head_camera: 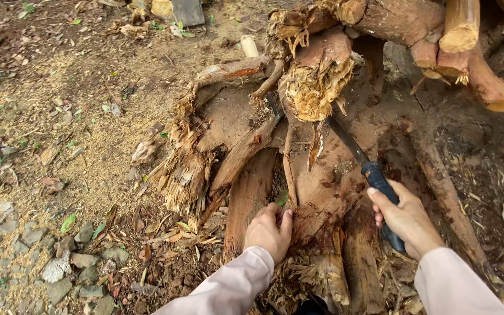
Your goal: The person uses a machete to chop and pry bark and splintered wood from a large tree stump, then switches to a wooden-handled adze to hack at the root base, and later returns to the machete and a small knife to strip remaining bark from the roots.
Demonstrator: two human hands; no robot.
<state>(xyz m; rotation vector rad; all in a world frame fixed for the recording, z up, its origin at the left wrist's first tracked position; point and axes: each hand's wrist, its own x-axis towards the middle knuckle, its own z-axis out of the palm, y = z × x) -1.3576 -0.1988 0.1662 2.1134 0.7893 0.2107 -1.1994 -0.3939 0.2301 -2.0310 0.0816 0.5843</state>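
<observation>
My right hand (405, 220) grips the dark blue handle of a long-bladed knife (351, 146). Its blade runs up and left, with the tip under a shredded, fibrous log end (317, 81). My left hand (269, 231) rests curled against a reddish split slab of wood (251, 195), thumb on the slab's edge, holding nothing loose. Between my hands lies a broad piece of reddish bark (322, 186). Both sleeves are pale pink.
Cut logs (461, 26) are piled at the upper right. Splintered wood (185, 169) spreads left of my hands. Sawdust, dry leaves and grey stones (53, 269) cover the ground on the left. A flat grey board (188, 11) lies at the top.
</observation>
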